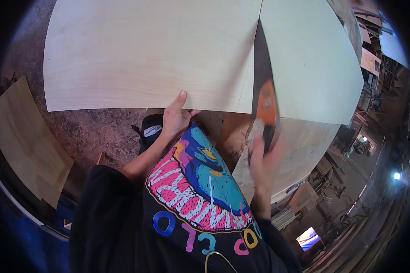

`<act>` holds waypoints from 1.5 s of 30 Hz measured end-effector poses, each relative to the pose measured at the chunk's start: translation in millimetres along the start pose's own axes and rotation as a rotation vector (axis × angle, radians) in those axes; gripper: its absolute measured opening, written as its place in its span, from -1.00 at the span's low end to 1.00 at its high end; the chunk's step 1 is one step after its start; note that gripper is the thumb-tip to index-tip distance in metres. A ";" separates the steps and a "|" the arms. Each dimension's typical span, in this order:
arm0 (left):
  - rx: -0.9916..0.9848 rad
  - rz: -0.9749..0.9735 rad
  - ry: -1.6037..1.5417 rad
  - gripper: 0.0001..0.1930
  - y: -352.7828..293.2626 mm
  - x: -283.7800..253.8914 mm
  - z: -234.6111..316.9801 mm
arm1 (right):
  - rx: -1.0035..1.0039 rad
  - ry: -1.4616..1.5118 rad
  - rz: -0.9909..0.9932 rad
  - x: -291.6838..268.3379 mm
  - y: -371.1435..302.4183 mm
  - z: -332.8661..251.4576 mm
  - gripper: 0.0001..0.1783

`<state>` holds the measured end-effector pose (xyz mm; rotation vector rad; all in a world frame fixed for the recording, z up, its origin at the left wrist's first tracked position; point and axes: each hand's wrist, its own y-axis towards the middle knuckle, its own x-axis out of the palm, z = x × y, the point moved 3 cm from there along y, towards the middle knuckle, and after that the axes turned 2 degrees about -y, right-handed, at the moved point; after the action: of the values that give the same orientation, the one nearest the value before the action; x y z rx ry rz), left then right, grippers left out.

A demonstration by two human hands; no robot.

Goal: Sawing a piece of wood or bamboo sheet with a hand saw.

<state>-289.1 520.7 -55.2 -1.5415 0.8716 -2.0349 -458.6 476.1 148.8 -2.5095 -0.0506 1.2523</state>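
A large sheet of pale plywood (146, 54) spreads across the upper view, split by a cut that runs from its near edge toward the far edge. In that cut stands a hand saw (261, 63) with a dark blade and an orange and black handle. My right hand (265, 157), a little blurred, is wrapped round the saw's handle. At the near edge of the sheet, left of the cut, my left hand (177, 116) grips the plywood with the thumb on top and the fingers underneath. A thin pencil line shows beside the blade.
Under the right part of the sheet lies another wooden board (300, 145). A curved plywood piece (32, 145) leans at the left above something blue (23, 241). Timber stacks (369, 245) and scrap wood fill the right side, with a dark cap-like item (151, 129) below the sheet.
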 end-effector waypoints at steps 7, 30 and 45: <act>-0.025 0.012 0.011 -0.45 -5.3 9.4 4.3 | -0.103 0.040 0.008 27.8 114.0 -27.9 -0.67; 0.049 0.079 -0.035 -0.55 -8.3 28.1 1.6 | -0.210 -0.154 0.085 40.7 178.5 -23.6 -0.73; -0.010 0.078 0.013 -0.52 -4.4 13.6 -7.0 | -0.241 -0.145 0.097 43.0 185.2 -29.0 -0.76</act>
<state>-299.5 516.2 -44.0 -1.4772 0.9337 -1.9903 -431.1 301.0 74.2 -2.6440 -0.1230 1.5503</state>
